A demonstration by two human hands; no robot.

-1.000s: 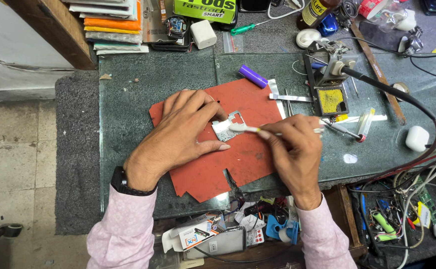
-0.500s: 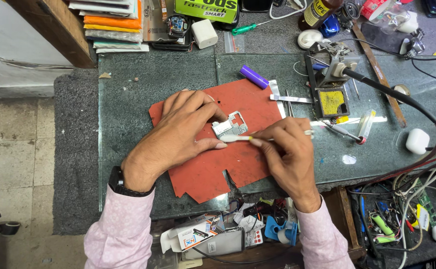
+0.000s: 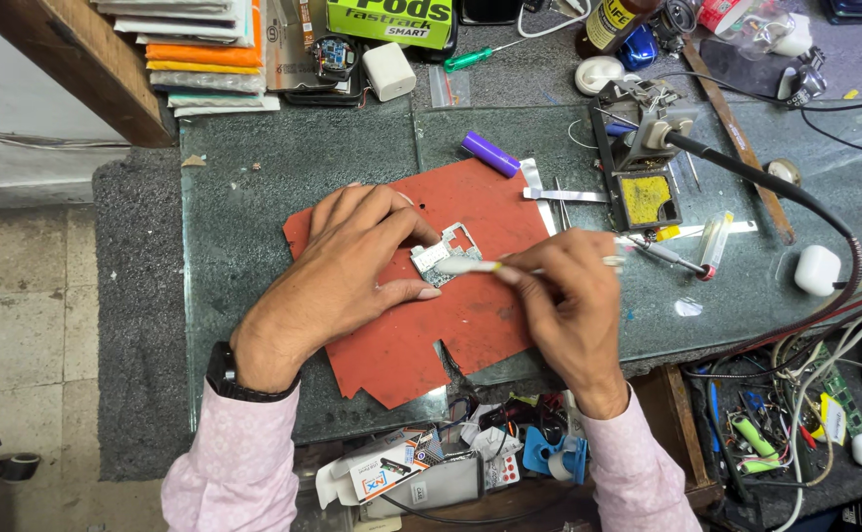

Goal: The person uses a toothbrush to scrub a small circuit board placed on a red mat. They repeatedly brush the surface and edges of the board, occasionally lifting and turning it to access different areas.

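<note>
Left hand [image 3: 347,266] spread flat, fingertips pinning small circuit board [image 3: 444,258] on red mat [image 3: 470,315] mid-tabletop [image 3: 253,197], so board can't slide. Right hand [image 3: 569,305] closed, pinching thin white stick [image 3: 470,265] pen-style, tip on board for fine control. Soldering iron [image 3: 736,167] parked in stand, well apart.

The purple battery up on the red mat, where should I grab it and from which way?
Pinch the purple battery across its round middle, coming straight down from above. It lies flat and slanted on the red mat's top edge, so its long sides are bare; fingers should close across the slant. A metal strip sits close at its lower-right end, so probably avoid that end.
</note>
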